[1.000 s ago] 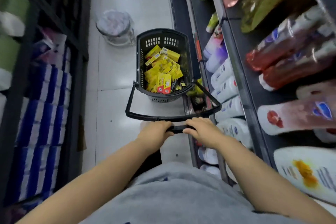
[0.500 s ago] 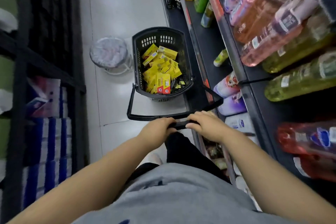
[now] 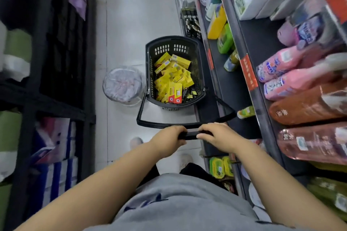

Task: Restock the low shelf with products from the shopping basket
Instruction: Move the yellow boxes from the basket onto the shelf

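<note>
Still in transit: left hand (image 3: 170, 138) and right hand (image 3: 216, 135) both grip the handle (image 3: 189, 135), and the basket (image 3: 150, 73) of yellow boxes (image 3: 174, 78), on the aisle floor, has drawn level with the bin (image 3: 122, 84), beside the low shelf (image 3: 206, 114); nothing unloaded yet.

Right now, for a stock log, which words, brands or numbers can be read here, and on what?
No text can be quoted with certainty.
White Chinese characters on the brown bag: too blurred.
Print on the yellow boxes in the basket: too small.
Writing on the red shelf tags: blurred.
Blue labels on the pink bottles: blurred.
</note>
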